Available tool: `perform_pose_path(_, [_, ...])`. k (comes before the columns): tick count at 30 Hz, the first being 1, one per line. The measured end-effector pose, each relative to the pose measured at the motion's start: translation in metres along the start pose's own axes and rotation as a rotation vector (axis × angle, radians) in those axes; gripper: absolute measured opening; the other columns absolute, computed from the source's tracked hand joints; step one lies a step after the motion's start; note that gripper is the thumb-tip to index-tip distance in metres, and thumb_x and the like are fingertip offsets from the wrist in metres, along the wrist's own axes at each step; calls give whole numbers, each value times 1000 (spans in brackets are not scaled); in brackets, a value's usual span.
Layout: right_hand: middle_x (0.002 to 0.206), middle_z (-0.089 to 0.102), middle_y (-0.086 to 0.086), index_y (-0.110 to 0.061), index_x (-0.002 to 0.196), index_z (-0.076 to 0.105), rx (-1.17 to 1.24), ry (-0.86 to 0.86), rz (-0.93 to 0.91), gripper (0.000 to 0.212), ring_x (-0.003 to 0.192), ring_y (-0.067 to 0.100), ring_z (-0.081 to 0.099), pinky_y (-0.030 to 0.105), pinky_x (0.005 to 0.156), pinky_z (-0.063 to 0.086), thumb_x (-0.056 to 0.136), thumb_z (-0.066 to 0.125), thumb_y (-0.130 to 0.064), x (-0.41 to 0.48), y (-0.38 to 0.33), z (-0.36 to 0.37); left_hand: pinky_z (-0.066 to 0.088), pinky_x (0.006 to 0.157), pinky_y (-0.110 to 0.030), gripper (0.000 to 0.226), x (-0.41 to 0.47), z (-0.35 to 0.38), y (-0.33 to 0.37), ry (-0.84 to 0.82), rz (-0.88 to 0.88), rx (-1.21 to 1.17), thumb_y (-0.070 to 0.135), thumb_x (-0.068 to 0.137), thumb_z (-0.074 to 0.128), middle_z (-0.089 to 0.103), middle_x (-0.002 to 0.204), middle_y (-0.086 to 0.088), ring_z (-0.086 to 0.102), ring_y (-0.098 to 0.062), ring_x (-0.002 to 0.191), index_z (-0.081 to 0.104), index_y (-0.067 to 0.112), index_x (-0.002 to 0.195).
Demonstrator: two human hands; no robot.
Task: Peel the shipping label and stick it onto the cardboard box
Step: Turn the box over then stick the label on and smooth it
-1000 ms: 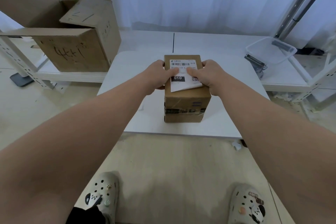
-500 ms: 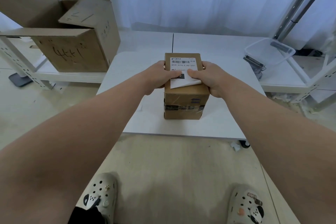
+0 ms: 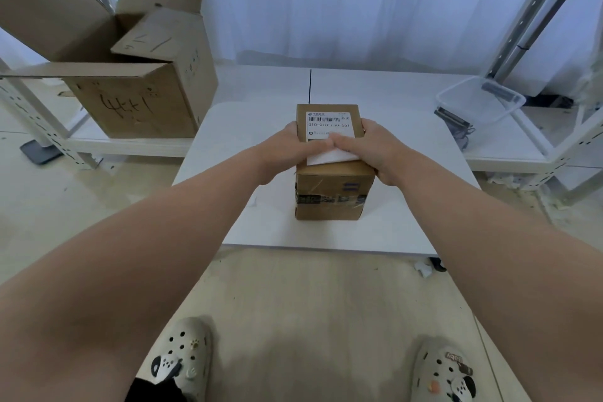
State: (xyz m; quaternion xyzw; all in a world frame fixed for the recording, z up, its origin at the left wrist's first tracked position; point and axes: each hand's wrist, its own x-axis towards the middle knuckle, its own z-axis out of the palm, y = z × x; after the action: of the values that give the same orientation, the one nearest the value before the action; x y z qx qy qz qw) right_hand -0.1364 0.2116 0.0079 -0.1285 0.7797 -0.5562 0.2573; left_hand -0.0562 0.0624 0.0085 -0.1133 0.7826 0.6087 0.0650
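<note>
Large open carton (image 3: 130,98): sits on the low white shelf (image 3: 130,143) at far left, flaps up, handwriting scrawled on its front face.

Left hand (image 3: 287,148): palm down on the left half of the cardboard box (image 3: 332,186), fingers flat and extended across the top, pressing on the shipping label (image 3: 329,126) rather than gripping anything (the thumb side wraps the box's left top edge).

Cardboard box: stands upright near the middle of the white table (image 3: 228,127), taller than wide, with a band of dark printed tape across its front face, lower down.

Shipping label: lies on the top face of the box, barcode and a line of digits showing at its far end; its near end is a blank white strip (image 3: 329,157) that shows below the 2 hands, at the front edge of the top. Whether that near edge is fully stuck down I cannot tell.

Right hand (image 3: 375,147): palm down on the right half of the box top, fingers flat and pointing left, tips meeting the left hand's over the label; nothing is held.

Clear plastic tub (image 3: 479,101): well apart at far right, on the right-hand shelf, beside a metal upright (image 3: 528,10).

Shoes (image 3: 179,359): 2 pale clogs with charms at the bottom edge, on the floor.
</note>
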Motion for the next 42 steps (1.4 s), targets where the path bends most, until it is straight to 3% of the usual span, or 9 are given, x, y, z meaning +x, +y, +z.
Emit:
perform_pose_path(6, [129, 60, 6, -15, 136, 47, 173, -154, 10, 49, 113, 21, 60, 30, 88, 55, 90, 61, -10, 3, 8, -15, 49, 97, -23, 59, 5, -15, -11, -74, -34, -91, 17, 90, 62, 55, 132, 1, 55, -14, 119, 35, 21, 143])
perform_pose_path(11, [132, 53, -8, -22, 143, 34, 152, -115, -103, 55, 112, 14, 57, 24, 87, 54, 94, 55, -10, -4, 9, -19, 48, 96, -20, 48, 8, -11, -15, -52, -14, -170, 18, 97, 50, 57, 129, 5, 58, -8, 113, 35, 23, 142])
perform_pose_path(15, [157, 25, -2, -26, 140, 44, -360, -9, -340, 40, 147, 20, 13, 36, 118, 18, 101, 39, -34, -13, -6, -13, 38, 109, -33, 64, 10, -8, -18, 108, -38, -82, 35, 97, 48, 46, 143, 0, 49, -17, 125, 18, 18, 151])
perform_pose_path(18, [161, 6, -9, -35, 137, 46, -539, -129, -276, 51, 148, 13, -9, 46, 120, -7, 100, 14, -51, -23, -4, -12, 28, 115, -41, 60, 2, -10, -19, 168, 6, 55, 38, 97, 46, 27, 155, -1, 30, -19, 140, 18, 28, 150])
perform_pose_path(21, [161, 6, -9, -45, 135, 46, -702, -132, -301, 48, 148, 15, -10, 47, 119, -13, 100, 12, -50, -24, 2, -15, 15, 119, -37, 49, -5, -13, -17, 170, 119, 378, 37, 99, 40, 17, 159, 0, 18, -19, 145, 31, 31, 147])
perform_pose_path(25, [161, 13, -6, -45, 137, 43, -887, -159, -389, 48, 148, 18, -5, 49, 119, -11, 97, 18, -53, -26, 2, -15, 13, 117, -39, 48, -5, -11, -16, 225, 64, 604, 45, 100, 29, 11, 160, -4, 13, -26, 147, 26, 36, 147])
perform_pose_path(28, [159, 19, -5, -50, 125, 53, -986, -176, -457, 51, 148, 22, 1, 50, 119, -8, 90, 15, -54, -35, -4, -14, 12, 117, -41, 48, -5, -10, -17, 211, 39, 630, 46, 101, 25, 12, 160, -6, 12, -26, 147, 23, 37, 148])
perform_pose_path(32, [159, 20, -8, -47, 120, 60, -982, -138, -454, 38, 147, 20, 2, 46, 119, -10, 100, 28, -46, -35, -11, -10, 10, 118, -37, 49, -4, -10, -17, 179, 63, 603, 41, 102, 23, 17, 159, -7, 9, -22, 148, 22, 29, 149])
perform_pose_path(42, [160, 14, -10, -48, 127, 53, -991, -187, -436, 43, 147, 17, -3, 45, 117, -14, 96, 25, -54, -26, -17, 11, 26, 115, -42, 46, -9, -15, -14, 180, 36, 581, 39, 101, 27, 37, 151, -6, 33, -24, 139, 30, 30, 147])
